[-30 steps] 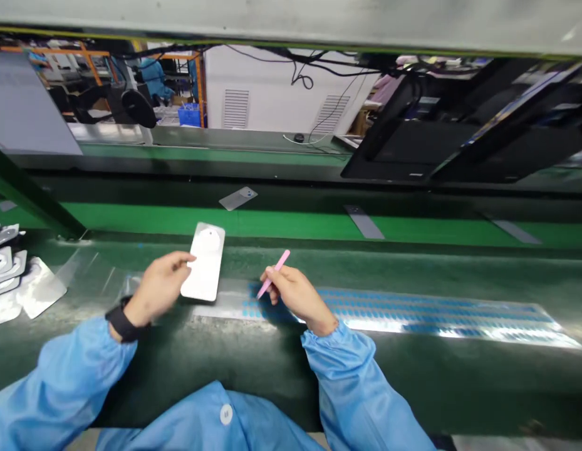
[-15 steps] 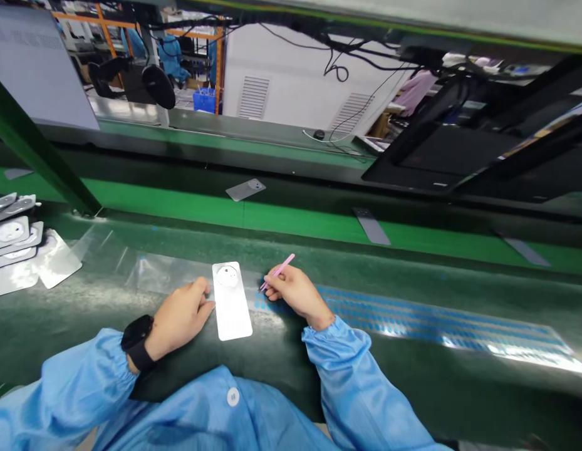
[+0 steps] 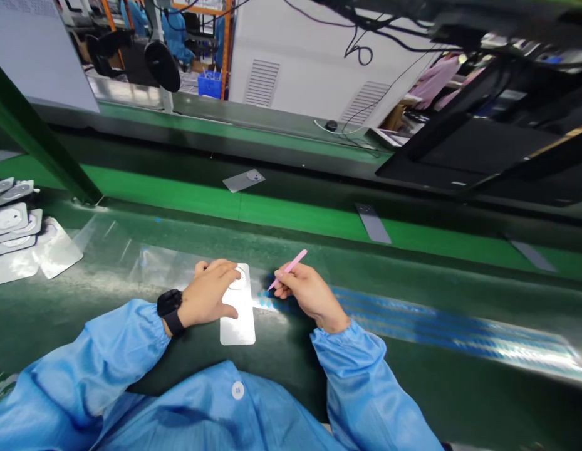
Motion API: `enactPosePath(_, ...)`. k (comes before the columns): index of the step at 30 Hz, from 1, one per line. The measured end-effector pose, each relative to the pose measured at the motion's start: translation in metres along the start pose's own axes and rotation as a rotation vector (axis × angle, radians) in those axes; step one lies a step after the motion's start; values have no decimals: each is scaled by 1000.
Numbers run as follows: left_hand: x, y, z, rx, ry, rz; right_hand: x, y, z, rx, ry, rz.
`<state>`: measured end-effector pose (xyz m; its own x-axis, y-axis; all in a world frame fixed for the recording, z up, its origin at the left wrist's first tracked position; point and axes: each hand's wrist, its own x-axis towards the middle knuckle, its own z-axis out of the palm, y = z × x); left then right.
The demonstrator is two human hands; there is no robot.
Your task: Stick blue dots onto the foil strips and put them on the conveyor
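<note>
White panel (image 3: 239, 328) | partly under left hand (image 3: 210, 293), fingers spread | left of right hand (image 3: 309, 293), pinched on pink tweezers (image 3: 295, 259)

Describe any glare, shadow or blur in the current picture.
Head view: glare whitens the far right end of the blue-dotted strip, whose dots smear together there; head view: dark shadow falls around the right hand; head view: the pale panel looks bright, nearly washed out.

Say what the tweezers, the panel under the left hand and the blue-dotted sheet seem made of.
Tweezers: perhaps plastic or coated metal, evenly pink. Panel: smooth metal, glass or plastic; its white sheen leaves it open. Blue-dotted sheet: likely clear plastic film, glossy; light glares off it and green shows through.
</note>
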<state>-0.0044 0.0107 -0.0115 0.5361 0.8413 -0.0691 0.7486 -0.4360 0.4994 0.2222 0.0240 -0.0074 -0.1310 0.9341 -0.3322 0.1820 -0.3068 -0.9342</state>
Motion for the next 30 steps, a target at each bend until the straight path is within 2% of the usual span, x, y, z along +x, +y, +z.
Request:
enactPosePath(5,1,-2,2,-7,20,20,-1,-11,19,-37,-35,-59)
enactPosePath(10,1,-4,3,-8,19,2,17,-21,39,-135,-64,-19)
enactPosePath(17,-1,-6,3,-29,18,66,24,-14,35,-164,-59,52)
enactPosePath(30,-3,-7,2,-9,4,93,23,-9,34,-181,-82,30)
